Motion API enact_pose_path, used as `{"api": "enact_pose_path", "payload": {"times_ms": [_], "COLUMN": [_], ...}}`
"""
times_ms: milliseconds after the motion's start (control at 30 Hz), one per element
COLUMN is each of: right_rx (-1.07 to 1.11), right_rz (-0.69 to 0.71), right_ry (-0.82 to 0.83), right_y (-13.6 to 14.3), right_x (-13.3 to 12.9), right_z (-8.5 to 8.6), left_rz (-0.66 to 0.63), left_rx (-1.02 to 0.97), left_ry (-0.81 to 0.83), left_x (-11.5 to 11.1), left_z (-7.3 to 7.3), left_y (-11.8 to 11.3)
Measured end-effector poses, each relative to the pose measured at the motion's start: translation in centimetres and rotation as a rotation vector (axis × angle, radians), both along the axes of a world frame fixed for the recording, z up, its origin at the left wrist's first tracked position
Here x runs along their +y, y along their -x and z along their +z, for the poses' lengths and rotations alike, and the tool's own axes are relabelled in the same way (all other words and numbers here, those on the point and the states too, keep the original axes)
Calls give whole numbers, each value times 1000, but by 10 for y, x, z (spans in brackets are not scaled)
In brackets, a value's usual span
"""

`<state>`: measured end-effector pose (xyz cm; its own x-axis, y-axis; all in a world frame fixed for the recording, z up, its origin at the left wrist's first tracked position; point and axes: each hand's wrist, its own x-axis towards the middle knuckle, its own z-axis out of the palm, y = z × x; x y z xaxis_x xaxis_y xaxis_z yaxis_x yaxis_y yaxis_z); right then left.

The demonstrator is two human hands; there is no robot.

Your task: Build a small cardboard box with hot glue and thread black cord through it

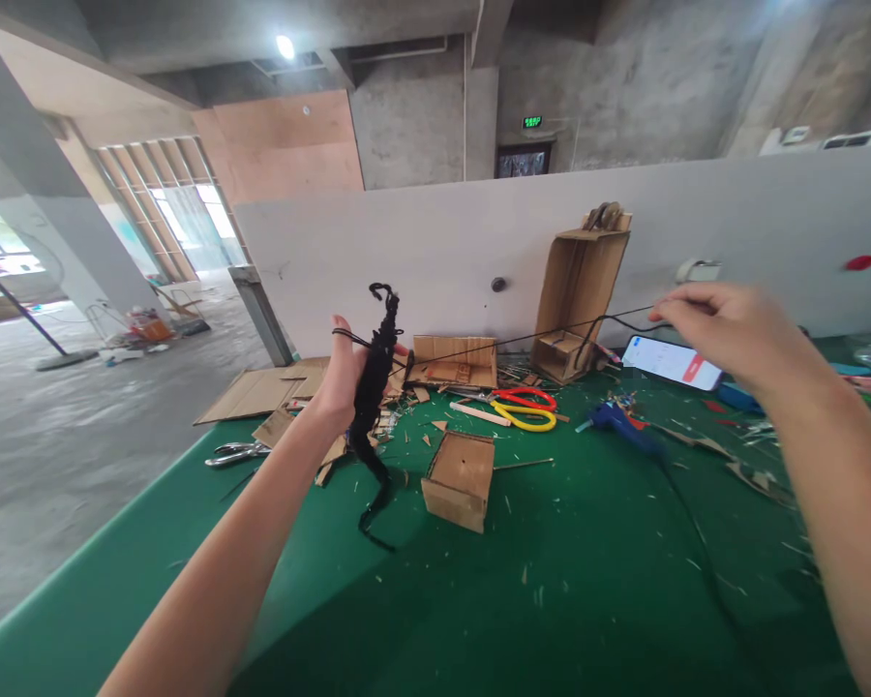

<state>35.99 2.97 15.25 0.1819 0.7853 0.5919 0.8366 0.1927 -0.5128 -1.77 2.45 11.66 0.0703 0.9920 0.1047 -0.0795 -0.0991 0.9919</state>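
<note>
A long black bundle of yarn [375, 387] hangs upright in my left hand [340, 378], its tail dangling over the table. The thumb points up with a loop of yarn around it, and the other fingers are mostly behind the bundle. From there a thin black strand [523, 336] stretches across to the right. My right hand [726, 324] is raised at the other end, thumb and fingertips pinched on the strand. Below and between the hands sits a small open cardboard box [459, 474] with a thin stick poking out to its right.
A tall cardboard box [585, 290] leans on the white partition [406, 242]. Scissors with red and yellow handles [526, 409], a phone [672, 362], a blue glue gun [624, 431], metal pliers [236, 453] and cardboard scraps [261, 390] lie on the green table [552, 620].
</note>
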Motion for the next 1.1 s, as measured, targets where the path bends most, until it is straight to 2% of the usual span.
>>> {"api": "enact_pose_path", "payload": {"times_ms": [167,300,433,567,800,967,1033,1100], "right_rx": [26,34,73,89,58,-37,-106,-164], "right_rz": [-73,-148,-221,-254,-237,-242,-204,-120], "right_ry": [179,228,273,258,271,312,351,395], "right_y": [-3,-10,-21,-21,-7,-10,-12,-14], "right_x": [9,22,31,27,13,13,16,20], "right_z": [-5,-15,-21,-19,-10,-10,-12,-16], "left_rz": [-68,-173,-197,-212,-119,-327,-269,-144], "left_rx": [-393,-536,-544,-490,-460,-494,-497,-447], "left_ry": [107,128,102,32,52,110,133,156], "left_x": [0,2,5,8,11,6,6,7], "left_z": [8,9,5,0,-4,1,3,4], "left_y": [7,16,20,19,23,32,29,21]}}
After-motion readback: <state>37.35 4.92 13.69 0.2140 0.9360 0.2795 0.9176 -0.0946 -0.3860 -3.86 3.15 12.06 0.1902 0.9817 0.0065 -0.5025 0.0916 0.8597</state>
